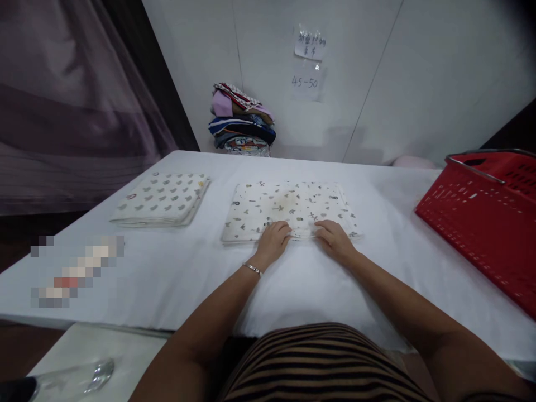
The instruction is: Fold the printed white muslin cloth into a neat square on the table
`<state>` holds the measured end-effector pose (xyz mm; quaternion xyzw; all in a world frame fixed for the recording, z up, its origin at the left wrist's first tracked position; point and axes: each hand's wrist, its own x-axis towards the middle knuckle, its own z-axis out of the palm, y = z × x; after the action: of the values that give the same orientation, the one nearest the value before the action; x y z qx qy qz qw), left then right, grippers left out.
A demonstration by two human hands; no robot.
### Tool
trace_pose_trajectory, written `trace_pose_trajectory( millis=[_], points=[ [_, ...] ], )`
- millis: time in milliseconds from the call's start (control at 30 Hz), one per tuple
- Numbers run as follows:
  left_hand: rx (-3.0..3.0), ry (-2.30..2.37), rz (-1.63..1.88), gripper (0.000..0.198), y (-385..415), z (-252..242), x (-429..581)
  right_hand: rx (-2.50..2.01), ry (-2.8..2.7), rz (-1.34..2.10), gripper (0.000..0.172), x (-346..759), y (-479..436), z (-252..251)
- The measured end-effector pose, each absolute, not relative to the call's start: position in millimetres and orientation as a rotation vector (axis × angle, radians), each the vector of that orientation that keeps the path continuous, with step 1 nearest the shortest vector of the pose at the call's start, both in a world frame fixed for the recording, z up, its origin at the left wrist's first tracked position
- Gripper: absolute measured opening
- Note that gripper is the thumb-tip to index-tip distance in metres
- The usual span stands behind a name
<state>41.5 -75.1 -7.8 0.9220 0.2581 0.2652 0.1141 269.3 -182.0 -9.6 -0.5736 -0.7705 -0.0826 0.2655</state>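
Observation:
A white cloth (pixel 288 204) with small plant and animal prints lies folded into a flat rectangle on the white-covered table. My left hand (pixel 274 240) is at its near edge, left of the middle, with curled fingers over the top and the thumb at the edge. My right hand (pixel 337 240) takes hold of the same edge farther right in a similar way. Between the hands, the edge looks slightly raised. To the left lies a second folded white cloth (pixel 165 198) with rows of grey prints, apart from both hands.
A red plastic basket (pixel 481 218) with a metal handle stands at the table's right side. Beyond the far edge, a stack of folded fabrics (pixel 243 125) rests by the wall. A blurred-out item (pixel 79 273) lies on the left. Below it is a clear bottle-like object (pixel 75 379).

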Motion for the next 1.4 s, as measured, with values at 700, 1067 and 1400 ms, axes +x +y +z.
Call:
trace_pose_trajectory(
  millis=[700,1067,1400],
  points=[
    [2.795,1.007,0.424,0.033,-41.4,6.6,9.5,-1.659,-2.203,-0.116,0.032,319.9,-181.1,-5.1],
    [2.592,1.361,0.354,0.023,45.9,51.5,-11.9,-2.122,-1.918,-0.177,0.027,374.8,-124.5,41.2],
    [2.812,0.621,0.495,0.029,5.7,26.9,21.3,-1.546,-2.149,0.07,0.024,321.3,-144.8,27.7]
  ],
)
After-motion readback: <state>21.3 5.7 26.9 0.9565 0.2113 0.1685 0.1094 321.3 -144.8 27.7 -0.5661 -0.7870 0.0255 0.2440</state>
